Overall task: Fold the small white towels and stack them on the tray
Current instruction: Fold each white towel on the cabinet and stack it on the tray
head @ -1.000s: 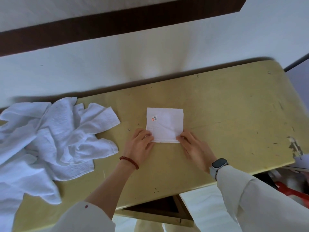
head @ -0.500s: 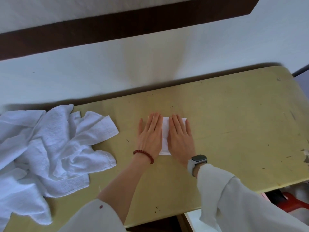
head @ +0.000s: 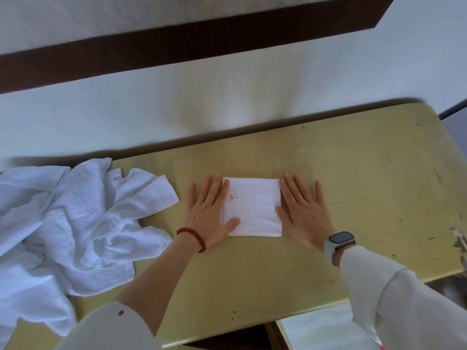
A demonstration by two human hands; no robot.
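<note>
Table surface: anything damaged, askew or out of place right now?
Yes: the table has chipped, peeling finish at its right edge. The folded towel lies square between both flat hands; unfolded towels are heaped left. No tray visible.

Folded towel point(head: 254, 207) lies flat on the table point(head: 366, 188), near mid-length, between far and near edges, closer to the far edge. Left hand point(head: 211, 213) lies flat on the table at the towel's left edge, fingers toward the far edge, thumb and innermost finger over the towel's left margin. Right hand point(head: 304, 210) lies flat just beside the towel's right edge, thumb touching that edge. Label point(head: 233, 196) sits on the towel's top face near its left edge. Pile of unfolded towels point(head: 75, 223) covers the table's left end, well apart from the folded towel, overhanging the left side.
</note>
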